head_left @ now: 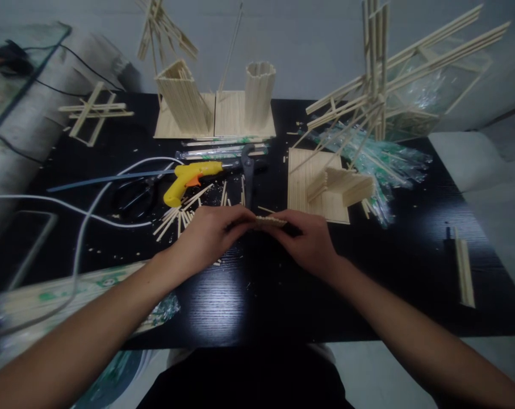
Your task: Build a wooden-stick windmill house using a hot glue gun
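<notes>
A small panel of short wooden sticks [271, 221], seen edge-on, is held between my two hands over the middle of the table. My left hand [217, 230] pinches its left end between thumb and fingers. At the right end, my right hand [306, 236] grips it the same way. Just beyond my left hand lies a yellow glue gun [183, 183], with a blue-grey stick out of its back. Dark-handled pliers or cutters [248, 170] rest behind the panel. Loose short sticks [172, 218] are scattered by my left hand, partly covered by it.
Stick-built bases with upright walls [257, 102] stand along the back. Another stick-built piece [321, 193] sits right of my right hand. Wrapped chopstick packets [376, 159] pile at the back right, below stick frames. A white cord [80, 244] loops across the left side of the black table [283, 307].
</notes>
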`<state>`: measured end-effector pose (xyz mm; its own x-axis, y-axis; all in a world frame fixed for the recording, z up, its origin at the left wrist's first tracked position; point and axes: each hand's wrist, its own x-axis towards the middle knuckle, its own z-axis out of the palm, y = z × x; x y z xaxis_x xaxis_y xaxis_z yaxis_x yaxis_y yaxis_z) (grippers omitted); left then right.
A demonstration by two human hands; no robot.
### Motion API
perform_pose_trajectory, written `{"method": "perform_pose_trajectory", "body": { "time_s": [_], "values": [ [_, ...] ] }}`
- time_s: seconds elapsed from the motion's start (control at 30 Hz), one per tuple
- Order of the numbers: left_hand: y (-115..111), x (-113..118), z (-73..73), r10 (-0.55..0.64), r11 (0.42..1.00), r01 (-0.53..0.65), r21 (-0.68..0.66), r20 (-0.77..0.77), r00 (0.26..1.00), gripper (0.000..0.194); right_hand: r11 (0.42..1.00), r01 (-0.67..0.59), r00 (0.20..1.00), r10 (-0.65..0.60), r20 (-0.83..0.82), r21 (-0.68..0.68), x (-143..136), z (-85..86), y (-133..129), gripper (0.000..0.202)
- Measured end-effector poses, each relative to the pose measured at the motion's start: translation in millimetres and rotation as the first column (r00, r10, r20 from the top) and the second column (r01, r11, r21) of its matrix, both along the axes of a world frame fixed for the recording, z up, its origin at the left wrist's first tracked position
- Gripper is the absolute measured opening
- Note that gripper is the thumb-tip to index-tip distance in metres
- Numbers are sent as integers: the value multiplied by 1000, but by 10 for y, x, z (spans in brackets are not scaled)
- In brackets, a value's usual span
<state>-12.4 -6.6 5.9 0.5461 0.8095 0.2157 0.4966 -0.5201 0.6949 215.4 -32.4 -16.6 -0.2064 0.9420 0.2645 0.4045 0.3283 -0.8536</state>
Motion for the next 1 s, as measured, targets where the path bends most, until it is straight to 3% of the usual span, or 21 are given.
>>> {"method": "perform_pose_trajectory", "body": {
  "time_s": [0.3, 0.6, 1.0],
  "values": [
    [0, 14, 7, 21, 999, -22, -27, -23, 1000, 6, 1000, -26, 1000, 26, 7, -1, 2, -2, 6, 7],
    [15, 16, -29, 36, 999, -36, -13, 25, 999, 7, 994, -19, 999, 16, 35, 111, 1, -52, 17, 7],
    [12, 2, 7, 22, 989, -8, -147, 93, 995, 10, 985, 55, 970, -92, -226, -163, 1, -5, 37, 13]
  ]
}}
